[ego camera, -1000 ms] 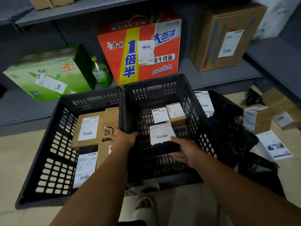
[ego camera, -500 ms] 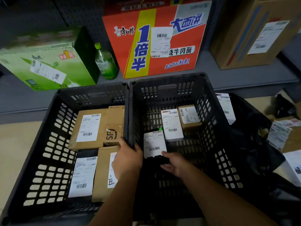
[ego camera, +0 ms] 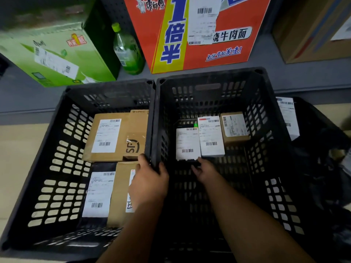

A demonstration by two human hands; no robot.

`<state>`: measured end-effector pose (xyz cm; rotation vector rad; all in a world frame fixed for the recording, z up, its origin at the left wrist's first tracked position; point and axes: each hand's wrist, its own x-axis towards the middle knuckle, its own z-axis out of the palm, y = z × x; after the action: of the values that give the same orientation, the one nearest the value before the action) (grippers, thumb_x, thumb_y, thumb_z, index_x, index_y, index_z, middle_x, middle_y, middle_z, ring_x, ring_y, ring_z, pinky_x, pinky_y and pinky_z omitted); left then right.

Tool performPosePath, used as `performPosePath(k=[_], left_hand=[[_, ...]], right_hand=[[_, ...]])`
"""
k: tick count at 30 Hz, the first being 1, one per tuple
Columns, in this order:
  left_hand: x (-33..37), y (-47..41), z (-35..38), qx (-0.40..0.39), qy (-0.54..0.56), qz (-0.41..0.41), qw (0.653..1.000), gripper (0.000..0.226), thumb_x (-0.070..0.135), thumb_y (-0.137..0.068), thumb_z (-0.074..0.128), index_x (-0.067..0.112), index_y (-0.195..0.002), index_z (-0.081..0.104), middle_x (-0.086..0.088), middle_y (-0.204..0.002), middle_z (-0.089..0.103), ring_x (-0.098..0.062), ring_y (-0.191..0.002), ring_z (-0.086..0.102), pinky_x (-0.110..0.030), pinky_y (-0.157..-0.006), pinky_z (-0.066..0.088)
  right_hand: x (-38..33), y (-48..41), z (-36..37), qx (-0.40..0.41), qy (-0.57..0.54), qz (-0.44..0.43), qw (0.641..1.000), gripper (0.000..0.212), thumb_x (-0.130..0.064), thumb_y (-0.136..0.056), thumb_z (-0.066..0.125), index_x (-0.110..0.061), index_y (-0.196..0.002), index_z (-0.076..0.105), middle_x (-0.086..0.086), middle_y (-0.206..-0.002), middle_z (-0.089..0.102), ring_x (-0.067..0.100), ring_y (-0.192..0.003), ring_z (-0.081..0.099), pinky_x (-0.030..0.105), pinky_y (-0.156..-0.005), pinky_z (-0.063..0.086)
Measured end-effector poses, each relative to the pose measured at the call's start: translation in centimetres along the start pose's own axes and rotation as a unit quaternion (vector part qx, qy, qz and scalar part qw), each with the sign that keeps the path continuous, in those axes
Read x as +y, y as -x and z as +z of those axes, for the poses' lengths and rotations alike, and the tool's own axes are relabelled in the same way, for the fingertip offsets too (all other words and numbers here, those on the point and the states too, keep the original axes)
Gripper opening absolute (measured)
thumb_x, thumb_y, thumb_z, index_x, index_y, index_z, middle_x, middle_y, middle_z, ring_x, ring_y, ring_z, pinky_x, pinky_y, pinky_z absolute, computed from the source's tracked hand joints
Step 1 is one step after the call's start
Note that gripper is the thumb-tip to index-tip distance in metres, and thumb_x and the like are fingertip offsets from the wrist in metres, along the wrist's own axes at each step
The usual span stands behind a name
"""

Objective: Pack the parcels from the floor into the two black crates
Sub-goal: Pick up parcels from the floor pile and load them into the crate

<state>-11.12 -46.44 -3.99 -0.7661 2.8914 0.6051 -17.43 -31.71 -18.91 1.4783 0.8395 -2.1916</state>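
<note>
Two black crates stand side by side, the left crate (ego camera: 57, 149) and the right crate (ego camera: 266, 141). My left hand (ego camera: 150, 183) grips the wall between them, thumb on the left side. My right hand (ego camera: 205, 171) reaches inside the right crate and pinches the near edge of a black parcel (ego camera: 187, 143) with a white label, which lies flat beside a white box (ego camera: 210, 137) and a small brown box (ego camera: 235, 128). The left crate holds a brown SF envelope (ego camera: 117, 137), a black labelled bag (ego camera: 98, 192) and a brown box (ego camera: 121, 190) partly under my left hand.
A low grey shelf behind the crates carries a green carton (ego camera: 57, 54), a green bottle (ego camera: 127, 50), a red noodle carton (ego camera: 199, 35) and a brown carton (ego camera: 313, 29). Right of the crates lies black bagging (ego camera: 322, 149) with a labelled parcel (ego camera: 287, 116). Beige floor (ego camera: 19, 158) shows at the left.
My right hand has carried the black parcel deeper into the right crate and down beside the white box. My left hand stays on the crate wall. The view has closed in on the crates.
</note>
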Motion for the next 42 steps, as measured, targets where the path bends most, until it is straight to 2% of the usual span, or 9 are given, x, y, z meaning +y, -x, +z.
performPosePath(k=[3, 6, 15, 23, 27, 30, 35, 39, 42], left_hand=[[0.1, 0.1, 0.0, 0.002, -0.001, 0.003, 1.000, 0.040, 0.045, -0.093, 0.053, 0.023, -0.123, 0.036, -0.009, -0.112, 0.065, -0.035, -0.097, 0.065, -0.036, -0.070, 0.037], [0.2, 0.2, 0.0, 0.005, -0.005, 0.004, 1.000, 0.039, 0.044, -0.094, 0.053, 0.022, -0.122, 0.037, -0.009, -0.112, 0.064, -0.035, -0.097, 0.065, -0.036, -0.070, 0.037], [0.0, -0.1, 0.2, 0.010, -0.004, 0.008, 1.000, 0.036, 0.045, -0.092, 0.051, 0.024, -0.117, 0.036, -0.008, -0.110, 0.063, -0.036, -0.094, 0.064, -0.036, -0.069, 0.036], [0.0, -0.3, 0.0, -0.011, 0.021, 0.004, 1.000, 0.040, 0.040, -0.093, 0.053, 0.018, -0.123, 0.038, -0.015, -0.119, 0.062, -0.040, -0.104, 0.062, -0.041, -0.076, 0.044], [0.1, -0.1, -0.8, -0.038, 0.028, 0.001, 0.999, 0.042, 0.040, -0.093, 0.053, 0.016, -0.124, 0.040, -0.018, -0.125, 0.061, -0.043, -0.109, 0.060, -0.046, -0.088, 0.047], [-0.2, 0.0, -1.1, -0.042, 0.016, 0.004, 0.999, 0.044, 0.041, -0.092, 0.054, 0.013, -0.124, 0.040, -0.023, -0.123, 0.061, -0.047, -0.107, 0.060, -0.048, -0.090, 0.045], [0.3, -0.1, -1.0, -0.076, 0.029, 0.003, 0.997, 0.054, 0.037, -0.093, 0.053, 0.007, -0.133, 0.032, -0.030, -0.134, 0.050, -0.051, -0.117, 0.053, -0.056, -0.100, 0.043], [1.3, 2.2, -2.0, -0.061, -0.074, 0.037, 0.995, 0.085, 0.045, -0.093, 0.057, 0.014, -0.156, 0.009, -0.028, -0.161, 0.008, -0.046, -0.147, 0.013, -0.054, -0.116, 0.017], [3.8, 6.5, -2.3, -0.073, -0.068, 0.126, 0.987, 0.082, 0.046, -0.091, 0.060, 0.018, -0.156, 0.019, -0.025, -0.159, 0.017, -0.043, -0.144, 0.021, -0.052, -0.115, 0.022]], right_hand=[[-1.1, -0.2, 0.9, -0.018, -0.066, -0.004, 0.998, 0.007, -0.005, -0.100, 0.052, -0.006, -0.106, 0.055, 0.013, -0.111, 0.050, 0.026, -0.100, 0.051, 0.038, -0.088, 0.053], [-1.6, -0.2, 1.5, -0.057, -0.112, 0.005, 0.992, 0.029, -0.002, -0.102, 0.045, -0.001, -0.129, 0.053, 0.017, -0.133, 0.056, 0.033, -0.122, 0.053, 0.041, -0.102, 0.047], [-1.5, 0.6, 1.4, -0.049, -0.132, 0.009, 0.990, 0.046, -0.003, -0.101, 0.040, -0.001, -0.147, 0.034, 0.021, -0.154, 0.032, 0.036, -0.143, 0.033, 0.052, -0.113, 0.035], [-2.1, 6.3, 2.0, 0.024, 0.116, -0.006, 0.993, 0.025, -0.018, -0.100, 0.040, -0.006, -0.116, 0.054, 0.017, -0.134, 0.051, 0.028, -0.117, 0.053, 0.048, -0.099, 0.048], [-4.5, 11.3, 2.3, 0.021, 0.176, -0.060, 0.982, 0.036, -0.014, -0.100, 0.045, -0.008, -0.136, 0.049, 0.013, -0.126, 0.054, 0.029, -0.112, 0.055, 0.042, -0.099, 0.050], [-6.8, 16.3, 1.4, -0.026, 0.157, -0.125, 0.979, 0.034, -0.015, -0.099, 0.045, -0.006, -0.130, 0.055, 0.015, -0.128, 0.061, 0.028, -0.111, 0.063, 0.039, -0.091, 0.054], [-10.9, 24.8, -4.1, -0.035, 0.176, -0.211, 0.961, 0.018, -0.014, -0.099, 0.046, -0.007, -0.109, 0.060, 0.010, -0.116, 0.068, 0.021, -0.088, 0.067, 0.032, -0.074, 0.054], [-13.8, 30.4, -11.1, -0.001, 0.259, -0.267, 0.928, 0.021, -0.018, -0.097, 0.052, -0.009, -0.113, 0.064, 0.009, -0.107, 0.071, 0.021, -0.089, 0.070, 0.031, -0.067, 0.054], [-14.9, 33.7, -17.5, 0.037, 0.291, -0.290, 0.911, 0.022, -0.022, -0.099, 0.051, -0.012, -0.112, 0.065, 0.008, -0.107, 0.072, 0.023, -0.094, 0.070, 0.030, -0.066, 0.053]])
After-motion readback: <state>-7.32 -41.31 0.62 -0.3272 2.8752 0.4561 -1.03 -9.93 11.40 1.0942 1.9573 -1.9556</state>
